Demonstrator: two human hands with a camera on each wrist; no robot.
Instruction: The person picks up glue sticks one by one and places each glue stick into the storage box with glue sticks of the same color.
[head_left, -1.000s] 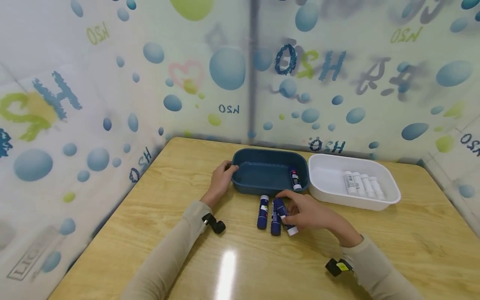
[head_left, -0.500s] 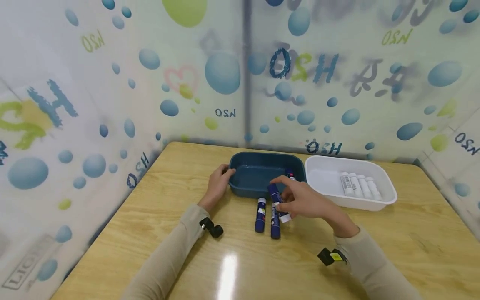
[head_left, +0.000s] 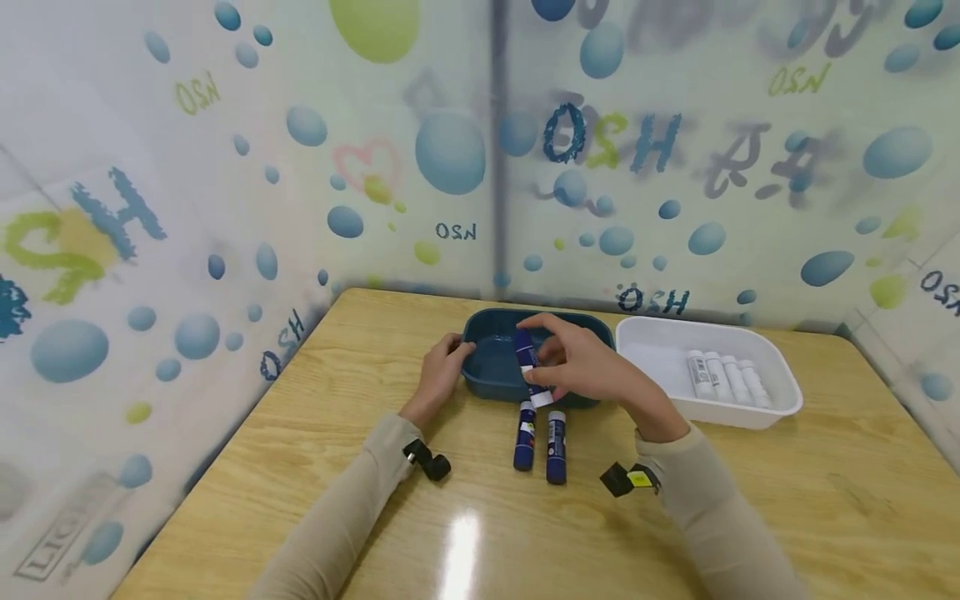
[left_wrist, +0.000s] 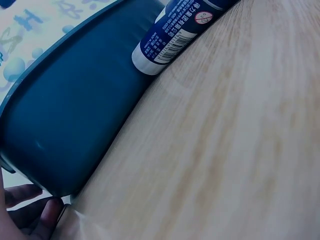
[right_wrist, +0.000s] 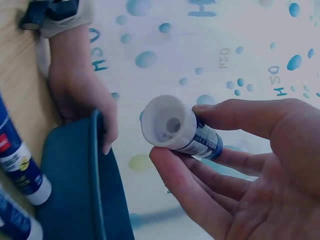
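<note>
My right hand point(head_left: 592, 362) pinches a dark blue glue stick point(head_left: 529, 360) over the dark teal bin point(head_left: 491, 385). In the right wrist view the held glue stick point(right_wrist: 169, 125) turns its hollow white end to the camera, between thumb and fingers. At the bin's left end, my left hand point(head_left: 438, 375) grips the rim, its thumb over the edge. Two more blue glue sticks lie on the table before the bin, a left one point(head_left: 525, 437) and a right one point(head_left: 557, 450). My right hand hides the bin's right part.
A white bin point(head_left: 697, 411) stands right beside the teal one, with several white tubes point(head_left: 720, 379) lying in it. The wooden table point(head_left: 375, 333) meets printed wall panels point(head_left: 390, 167) behind and at the sides.
My right hand has lifted the glue stick off the table, away from the other two, and carried it up and left over the teal bin. The left hand stays at the rim.
</note>
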